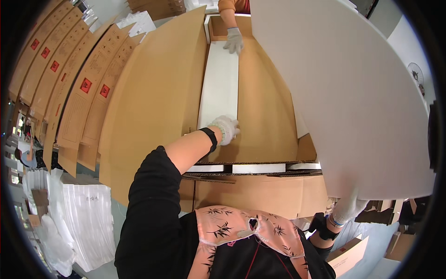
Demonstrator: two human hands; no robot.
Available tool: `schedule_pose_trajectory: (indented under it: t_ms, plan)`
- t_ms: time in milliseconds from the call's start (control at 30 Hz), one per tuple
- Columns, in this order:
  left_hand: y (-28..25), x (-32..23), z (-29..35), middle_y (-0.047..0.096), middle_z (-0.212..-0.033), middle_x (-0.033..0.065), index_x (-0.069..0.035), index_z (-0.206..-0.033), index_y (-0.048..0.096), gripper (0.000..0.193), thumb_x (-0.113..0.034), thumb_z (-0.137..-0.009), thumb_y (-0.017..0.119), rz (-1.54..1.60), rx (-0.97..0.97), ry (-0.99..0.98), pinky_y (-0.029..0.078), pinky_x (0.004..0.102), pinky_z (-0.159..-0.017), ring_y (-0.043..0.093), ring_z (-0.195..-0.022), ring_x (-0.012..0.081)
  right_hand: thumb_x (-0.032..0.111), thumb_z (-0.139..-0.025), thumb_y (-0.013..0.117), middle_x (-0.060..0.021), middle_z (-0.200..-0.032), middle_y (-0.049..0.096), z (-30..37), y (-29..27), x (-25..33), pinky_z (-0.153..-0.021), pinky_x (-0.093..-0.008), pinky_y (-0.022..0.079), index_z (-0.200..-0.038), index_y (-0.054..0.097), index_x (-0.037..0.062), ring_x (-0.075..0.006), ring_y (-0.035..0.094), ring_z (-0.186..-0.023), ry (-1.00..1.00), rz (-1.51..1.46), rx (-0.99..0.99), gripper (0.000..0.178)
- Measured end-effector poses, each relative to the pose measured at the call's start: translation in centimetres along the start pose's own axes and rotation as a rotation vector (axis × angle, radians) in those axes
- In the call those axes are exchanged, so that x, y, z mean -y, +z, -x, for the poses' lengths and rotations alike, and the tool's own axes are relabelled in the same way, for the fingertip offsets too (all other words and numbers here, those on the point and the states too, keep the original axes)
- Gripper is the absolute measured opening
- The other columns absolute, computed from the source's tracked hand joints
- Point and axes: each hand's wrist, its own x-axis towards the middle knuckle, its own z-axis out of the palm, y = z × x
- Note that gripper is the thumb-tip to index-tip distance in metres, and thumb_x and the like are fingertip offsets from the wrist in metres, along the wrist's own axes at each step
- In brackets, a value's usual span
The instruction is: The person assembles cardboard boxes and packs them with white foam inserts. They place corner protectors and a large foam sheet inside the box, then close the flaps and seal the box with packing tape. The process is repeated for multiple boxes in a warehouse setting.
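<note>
A long white strip (219, 83) lies along the left wall inside an open carton (265, 100), running from near the far edge toward the near edge; its near end is hidden by the person's arm. The person's hands are well apart, each in a pale glove. The left hand (226, 130) rests on the strip toward the carton's near edge, with its fingers over the strip's right-hand side (whether they grip it or only press, I cannot tell). The right hand (347, 210) is closed on the lower edge of a large white panel (362, 102), which leans up over the carton's right side and hides most of its right edge.

At the far edge, a co-worker's gloved hand (233, 42) touches the far end of the strip, fingers pointing toward the near edge. A broad brown flap (148, 97) spreads outward from the carton's left edge. Just under the near edge, white blocks (258, 169) show in a narrow gap, with more brown cardboard (260, 190) below them. Well beyond the left flap stands a row of brown cartons (74, 88) with red labels, and nearer the person is a stack of white sheets (90, 223).
</note>
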Motion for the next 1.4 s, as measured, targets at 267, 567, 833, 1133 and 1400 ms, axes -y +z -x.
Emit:
schedule_pose_trajectory:
  t_ms: [267, 567, 833, 1133, 1400]
  plan:
    - [-4.7, -0.8, 2.0, 0.061, -0.129, 0.01, -0.012, -0.113, 0.071, 0.03, -0.028, -0.088, 0.063, -0.243, -0.042, -0.001, 0.05, 0.0413, -0.097, 0.058, -0.119, 0.0276, 0.003, -0.098, 0.06, -0.0142, -0.127, 0.06, 1.7, 5.0, 1.1, -0.096, -0.0342, 0.049, -0.133, 0.052, -0.0073, -0.0212, 0.059, -0.112, -0.111, 0.139, 0.001, 0.037]
    - [-5.6, 4.5, 11.6, 0.066, -0.114, 0.0106, -0.007, -0.104, 0.071, 0.033, -0.034, -0.085, 0.067, -0.059, -0.156, -0.236, 0.056, 0.0413, -0.084, 0.066, -0.103, 0.0282, -0.007, -0.094, 0.06, -0.0113, -0.106, 0.07, 4.6, 14.7, -1.0, -0.085, -0.0301, 0.053, -0.114, 0.064, -0.0083, -0.0164, 0.065, -0.093, -0.352, 0.634, 0.339, 0.021]
    - [-2.6, 1.2, 16.5, 0.055, -0.135, 0.0202, 0.004, -0.115, 0.063, 0.059, -0.046, -0.084, 0.071, 0.256, -0.319, -0.699, 0.048, 0.0434, -0.102, 0.054, -0.127, 0.0345, 0.002, -0.088, 0.07, -0.0128, -0.088, 0.071, 6.1, 19.4, -2.8, -0.071, -0.0337, 0.052, -0.104, 0.069, -0.0012, -0.0225, 0.068, -0.077, -0.448, 0.962, 0.541, 0.017]
    - [0.7, -3.7, 16.2, 0.054, -0.14, 0.0194, 0.005, -0.116, 0.067, 0.053, -0.034, -0.081, 0.07, -0.037, -0.445, -0.249, 0.028, 0.0457, -0.12, 0.042, -0.137, 0.0346, 0.01, -0.089, 0.07, -0.0156, -0.084, 0.072, 7.5, 20.4, -2.9, -0.069, -0.0357, 0.053, -0.1, 0.07, -0.0019, -0.0276, 0.069, -0.073, -0.439, 1.008, 0.439, 0.016]
    - [1.6, -4.4, 16.5, 0.054, -0.14, 0.0202, 0.006, -0.12, 0.065, 0.056, -0.032, -0.079, 0.07, -0.285, -0.394, -0.274, 0.032, 0.0484, -0.117, 0.047, -0.129, 0.0385, -0.001, -0.079, 0.073, -0.0193, -0.108, 0.073, 7.2, 19.0, -4.1, -0.084, -0.0395, 0.057, -0.12, 0.066, 0.0003, -0.0348, 0.073, -0.096, -0.711, 1.115, 0.693, 0.041]
